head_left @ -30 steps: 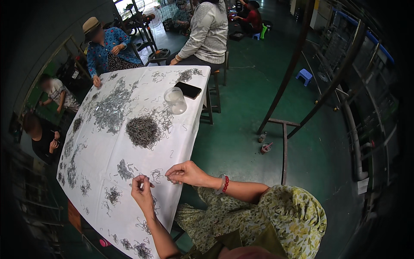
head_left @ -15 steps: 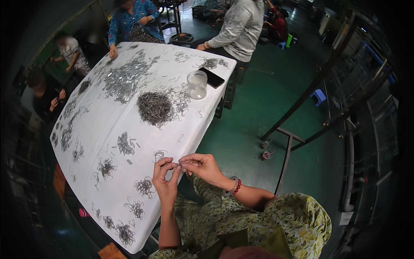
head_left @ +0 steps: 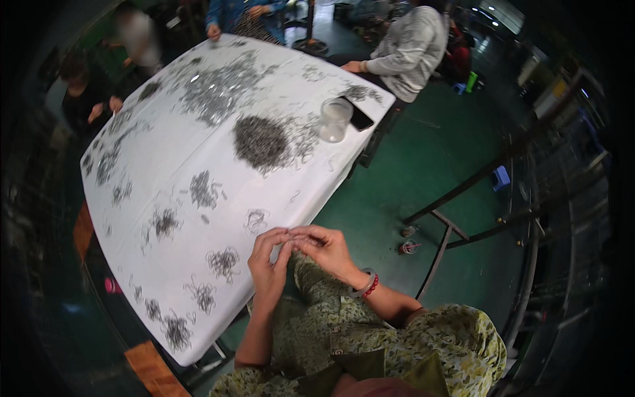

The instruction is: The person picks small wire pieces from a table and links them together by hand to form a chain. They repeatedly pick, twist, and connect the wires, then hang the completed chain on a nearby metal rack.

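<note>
My left hand [head_left: 268, 263] and my right hand [head_left: 333, 253] meet just off the table's right edge, their fingertips pinched together. What they pinch is too small and blurred to name. Close by on the white-covered table [head_left: 175, 255] lie a small loose cluster of bent wire hooks [head_left: 255, 221] and a denser cluster of hooks [head_left: 223, 263]. Farther up is a patch of short grey metal pieces [head_left: 204, 190]. Beyond it stands a large heap of dark wire hooks [head_left: 262, 143].
A clear plastic jar [head_left: 335, 120] stands beside a black phone [head_left: 358, 114] near the right edge. Shiny metal pieces [head_left: 218, 92] spread across the far part. A person in grey [head_left: 413, 53] and other people sit around the table. A dark metal frame [head_left: 433, 261] stands at right.
The view has shifted, so the table and people appear displaced. My hands stay pinched together, with the fingertips drawn closer and the right fingers more curled over the left.
</note>
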`<state>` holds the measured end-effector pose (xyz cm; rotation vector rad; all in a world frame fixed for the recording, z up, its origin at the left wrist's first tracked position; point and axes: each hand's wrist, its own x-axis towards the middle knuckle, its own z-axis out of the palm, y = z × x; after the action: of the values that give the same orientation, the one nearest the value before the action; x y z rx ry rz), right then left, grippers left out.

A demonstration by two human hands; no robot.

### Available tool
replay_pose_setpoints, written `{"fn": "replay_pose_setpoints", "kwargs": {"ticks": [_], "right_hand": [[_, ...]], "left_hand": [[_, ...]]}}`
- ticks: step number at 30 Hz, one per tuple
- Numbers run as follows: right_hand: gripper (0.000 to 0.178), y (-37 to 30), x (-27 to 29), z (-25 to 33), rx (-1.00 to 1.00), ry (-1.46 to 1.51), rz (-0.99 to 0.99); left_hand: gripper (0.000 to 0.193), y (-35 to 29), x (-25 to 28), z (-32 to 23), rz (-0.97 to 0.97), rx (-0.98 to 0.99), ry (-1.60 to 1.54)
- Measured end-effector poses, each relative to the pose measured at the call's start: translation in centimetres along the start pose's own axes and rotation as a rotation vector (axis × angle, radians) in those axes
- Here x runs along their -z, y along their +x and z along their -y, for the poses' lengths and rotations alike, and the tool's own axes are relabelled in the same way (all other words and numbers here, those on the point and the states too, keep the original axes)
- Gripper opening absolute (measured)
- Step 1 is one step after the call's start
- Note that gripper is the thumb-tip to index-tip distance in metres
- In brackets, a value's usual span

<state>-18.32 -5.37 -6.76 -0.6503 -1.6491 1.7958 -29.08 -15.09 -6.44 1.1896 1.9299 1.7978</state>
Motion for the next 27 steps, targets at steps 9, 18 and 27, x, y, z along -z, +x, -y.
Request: {"fn": "replay_pose_setpoints", "kwargs": {"ticks": [9, 18, 27], "right_hand": [[0.026, 3.1, 1.2, -0.6, 0.162, -0.040, -0.048], [0.021, 20.0, -8.3, -9.6, 0.239, -0.662, 0.312], [0.009, 22.0, -10.2, -10.9, 0.463, -1.126, 0.401]], "left_hand": [[0.017, -0.6, 0.7, 0.6, -0.010, -0.155, -0.071], [0.014, -1.3, 1.8, 2.6, 0.071, -0.086, -0.013], [0.014, -1.7, 3.2, 2.9, 0.069, 0.019, -0.016]]}}
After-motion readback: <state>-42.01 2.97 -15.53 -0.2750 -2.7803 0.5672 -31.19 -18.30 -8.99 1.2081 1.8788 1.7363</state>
